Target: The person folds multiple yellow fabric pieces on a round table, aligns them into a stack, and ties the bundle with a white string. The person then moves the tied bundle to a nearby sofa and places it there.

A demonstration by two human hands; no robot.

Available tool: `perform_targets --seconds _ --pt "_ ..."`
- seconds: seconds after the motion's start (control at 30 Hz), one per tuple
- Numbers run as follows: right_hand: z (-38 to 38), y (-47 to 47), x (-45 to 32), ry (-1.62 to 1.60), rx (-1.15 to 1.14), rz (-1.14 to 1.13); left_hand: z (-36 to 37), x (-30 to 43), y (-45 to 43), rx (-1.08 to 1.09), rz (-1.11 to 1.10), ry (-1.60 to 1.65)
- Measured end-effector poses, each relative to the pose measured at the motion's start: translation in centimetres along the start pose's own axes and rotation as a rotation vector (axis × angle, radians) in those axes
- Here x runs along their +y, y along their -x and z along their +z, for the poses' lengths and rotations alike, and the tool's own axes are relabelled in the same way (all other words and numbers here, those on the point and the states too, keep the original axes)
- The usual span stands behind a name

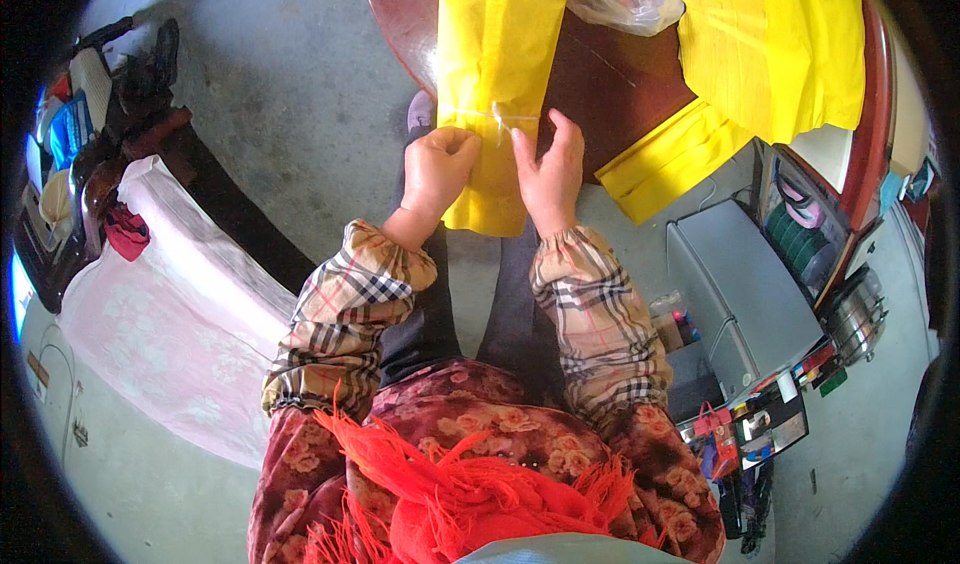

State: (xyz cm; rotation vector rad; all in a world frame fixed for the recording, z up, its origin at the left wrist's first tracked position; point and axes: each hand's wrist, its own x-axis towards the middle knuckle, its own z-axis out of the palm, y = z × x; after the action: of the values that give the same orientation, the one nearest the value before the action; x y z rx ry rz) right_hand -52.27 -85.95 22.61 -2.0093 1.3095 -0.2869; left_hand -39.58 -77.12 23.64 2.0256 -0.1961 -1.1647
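A long folded yellow bundle, of paper or thin cloth, extends over the edge of a dark red round table towards my lap. A thin white string runs across it, with a small knot or loop near the middle. My left hand is closed at the bundle's left edge, just below the string; its fingertips are partly hidden. On the other side, my right hand has its thumb and forefinger apart. That thumb's tip is beside the loose string end.
A large stack of yellow sheets and a smaller yellow bundle occupy the table's right side. Behind is a clear plastic bag of orange pieces. A grey refrigerator stands right; a pink cloth-covered seat is left.
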Motion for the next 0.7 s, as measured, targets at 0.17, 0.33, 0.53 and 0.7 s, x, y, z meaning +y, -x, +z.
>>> perform_targets --seconds 0.17,0.33,0.53,0.7 --pt "0.3 -1.4 -0.1 -0.005 -0.119 0.115 0.1 -0.9 -0.2 0.019 0.007 -0.02" --pt "0.4 -2.1 -1.0 -0.054 -0.01 0.011 0.1 -1.4 -0.3 0.021 -0.022 0.029" --pt "1.3 -3.9 -2.5 0.029 0.051 -0.057 0.4 -1.6 0.2 0.04 -0.021 0.113" --pt "1.5 -4.4 -2.5 0.007 0.001 -0.004 0.2 -1.7 0.0 0.061 0.018 0.068"
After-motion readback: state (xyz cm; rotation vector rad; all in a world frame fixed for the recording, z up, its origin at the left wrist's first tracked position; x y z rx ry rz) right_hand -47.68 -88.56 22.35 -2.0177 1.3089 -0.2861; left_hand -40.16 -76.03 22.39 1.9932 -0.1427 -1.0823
